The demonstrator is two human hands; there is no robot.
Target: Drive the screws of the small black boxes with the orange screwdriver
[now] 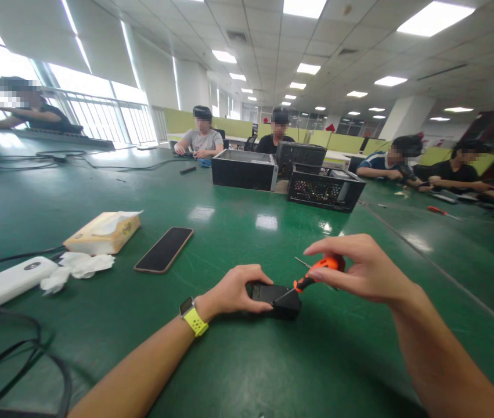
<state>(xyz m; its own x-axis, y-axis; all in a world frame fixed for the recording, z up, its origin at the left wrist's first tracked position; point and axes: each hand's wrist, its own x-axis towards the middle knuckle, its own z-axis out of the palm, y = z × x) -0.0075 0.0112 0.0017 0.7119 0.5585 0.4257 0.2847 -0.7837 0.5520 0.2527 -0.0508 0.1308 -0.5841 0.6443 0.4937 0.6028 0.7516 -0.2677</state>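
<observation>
1. The left hand [240,293] had its thumb and fingers spread around one end of a small, black, rectangular box [288,309], thumb on the near side and fingers on the far side; the grip was firm-looking and only as wide as the box.

2. The box lay on the glossy green tabletop [238,371], directly within that grip, its other end sticking out towards the right hand [366,270].

3. The right hand was closed around the handle of an orange-and-black screwdriver [325,265] with a thin metal shaft, the thumb beneath and the index finger stretched along the top.

4. The shaft slanted down from that grip to the box's upper face, its tip just beside the left thumb, apparently touching.

5. As for progress, the tool was already at the box, so the work at that spot seemed under way and unfinished. The box looked whole, with no part visibly lifted off. Whether a screw sat under the tip, or how far it had been turned, was too small to tell.

6. Just beyond the right grip lay a thin metal rod [302,262], partly hidden. Farther left of the left grip was a dark-screened smartphone [163,249].
</observation>
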